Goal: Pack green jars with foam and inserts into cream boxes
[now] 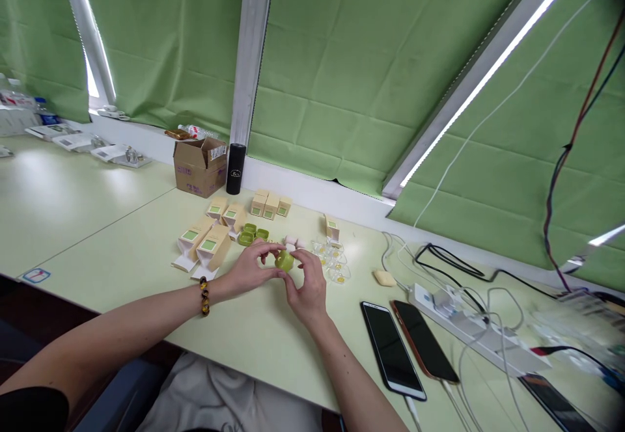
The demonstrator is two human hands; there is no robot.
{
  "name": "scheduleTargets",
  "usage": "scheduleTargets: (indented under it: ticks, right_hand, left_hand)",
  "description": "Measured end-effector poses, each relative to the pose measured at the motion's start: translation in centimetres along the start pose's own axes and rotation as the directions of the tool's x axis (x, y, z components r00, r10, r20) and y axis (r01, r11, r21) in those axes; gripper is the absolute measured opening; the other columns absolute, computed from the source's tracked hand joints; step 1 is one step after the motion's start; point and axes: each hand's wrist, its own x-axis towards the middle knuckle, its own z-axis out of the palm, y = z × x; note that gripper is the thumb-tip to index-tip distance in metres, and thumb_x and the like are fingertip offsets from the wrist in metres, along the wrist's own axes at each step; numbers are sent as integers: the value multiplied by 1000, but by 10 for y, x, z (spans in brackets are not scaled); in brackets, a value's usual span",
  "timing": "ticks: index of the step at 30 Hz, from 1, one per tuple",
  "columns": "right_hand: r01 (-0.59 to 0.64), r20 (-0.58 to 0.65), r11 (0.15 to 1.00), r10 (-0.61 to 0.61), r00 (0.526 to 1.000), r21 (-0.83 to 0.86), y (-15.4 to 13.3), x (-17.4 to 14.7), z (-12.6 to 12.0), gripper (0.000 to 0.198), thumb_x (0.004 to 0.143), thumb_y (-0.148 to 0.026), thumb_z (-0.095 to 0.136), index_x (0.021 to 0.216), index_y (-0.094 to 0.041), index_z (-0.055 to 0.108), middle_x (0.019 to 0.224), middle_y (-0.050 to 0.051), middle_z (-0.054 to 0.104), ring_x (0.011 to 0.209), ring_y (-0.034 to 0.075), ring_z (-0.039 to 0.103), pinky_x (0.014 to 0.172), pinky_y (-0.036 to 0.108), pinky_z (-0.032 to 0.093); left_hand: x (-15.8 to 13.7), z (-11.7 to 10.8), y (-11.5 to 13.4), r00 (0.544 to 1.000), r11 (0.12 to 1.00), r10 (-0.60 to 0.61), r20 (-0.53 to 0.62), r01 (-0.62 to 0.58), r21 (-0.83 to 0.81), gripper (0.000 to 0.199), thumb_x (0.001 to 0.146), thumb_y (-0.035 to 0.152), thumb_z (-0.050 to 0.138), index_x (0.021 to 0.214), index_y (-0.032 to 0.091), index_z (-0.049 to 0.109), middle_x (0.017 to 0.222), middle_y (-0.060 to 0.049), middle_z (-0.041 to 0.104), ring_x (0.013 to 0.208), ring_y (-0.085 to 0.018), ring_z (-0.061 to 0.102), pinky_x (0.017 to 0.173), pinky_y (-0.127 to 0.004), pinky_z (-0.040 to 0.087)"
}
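Observation:
Between my two hands is a small rounded green case (284,261), held just above the table. The fingertips of my left hand (251,266) pinch its left side, and my right hand (306,283) grips its right side. Just behind lie small green trays (251,234) and some pinkish-white pieces (293,242). To the right of my right hand sit several clear plastic pieces with yellow centres (336,264). Left of my left hand, cream cartons with green labels (213,246) lie with flaps open. What is inside the green case cannot be seen.
Small cream boxes (271,204) stand farther back, near a black tumbler (236,169) and an open cardboard box (200,168). At the right lie phones (393,349), a white power strip (469,328) with tangled cables and a beige earbud-like case (385,278).

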Motion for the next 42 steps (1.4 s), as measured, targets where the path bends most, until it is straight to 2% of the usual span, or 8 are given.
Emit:
scheduleTargets:
  ticks: [3, 5, 8, 11, 15, 25, 42]
  right_hand:
    - [-8, -18, 1000, 8, 1000, 7, 0, 0, 0, 40, 95, -21, 65, 134, -23, 55, 124, 14, 67, 117, 30, 62, 85, 47, 61]
    - [-18, -30, 1000, 18, 999, 6, -1, 1, 0, 40, 95, -21, 65, 134, -23, 55, 123, 13, 67, 117, 30, 62, 85, 47, 61]
    - [-24, -31, 1000, 24, 999, -3, -1, 1, -1, 40, 94, -20, 66, 133, -24, 56, 122, 13, 67, 117, 30, 61, 84, 47, 60]
    - [-24, -24, 1000, 23, 999, -16, -2, 2, -1, 40, 94, -19, 66, 132, -24, 56, 121, 13, 67, 116, 30, 61, 84, 46, 60]
    - [-13, -16, 1000, 13, 1000, -22, -4, 2, -2, 40, 93, -17, 65, 131, -23, 57, 120, 13, 66, 114, 29, 61, 82, 45, 61]
    - [4, -12, 999, -4, 1000, -34, -5, 2, -1, 39, 93, -18, 64, 131, -23, 57, 119, 13, 66, 112, 29, 61, 81, 45, 61]
    - [-27, -17, 998, 26, 1000, -56, -4, 1, 0, 40, 93, -20, 66, 132, -23, 59, 120, 13, 66, 114, 29, 60, 79, 44, 61]
  left_hand:
    - [-2, -1, 5, 999, 999, 32, -13, -32, -2, 55, 80, 46, 87, 127, 22, 72, 103, -7, 67, 90, -20, 56, 86, -35, 51]
    - [-3, -2, 6, 997, 998, 58, -44, -57, 5, 42, 89, 42, 77, 124, 21, 71, 104, -8, 67, 93, -21, 57, 87, -35, 50]
    - [-4, -4, 7, 992, 996, 86, -88, -83, 34, 21, 97, 36, 65, 110, 19, 70, 101, -8, 65, 91, -20, 58, 85, -35, 50]
    - [-4, -4, 8, 993, 994, 99, -62, -95, 57, 15, 97, 33, 64, 97, 19, 70, 93, -6, 63, 88, -20, 57, 79, -33, 49]
    - [-4, -4, 12, 995, 993, 90, -45, -87, 75, 14, 95, 30, 64, 91, 19, 69, 86, -5, 61, 85, -20, 56, 76, -32, 47]
    - [-3, -3, 15, 998, 997, 39, -46, -36, 65, 21, 96, 35, 62, 85, 18, 68, 86, -5, 61, 82, -19, 56, 74, -32, 46]
    - [0, -1, 6, 999, 1000, -5, -46, 6, 30, 20, 95, 36, 63, 87, 18, 67, 86, -5, 63, 83, -19, 57, 74, -32, 46]
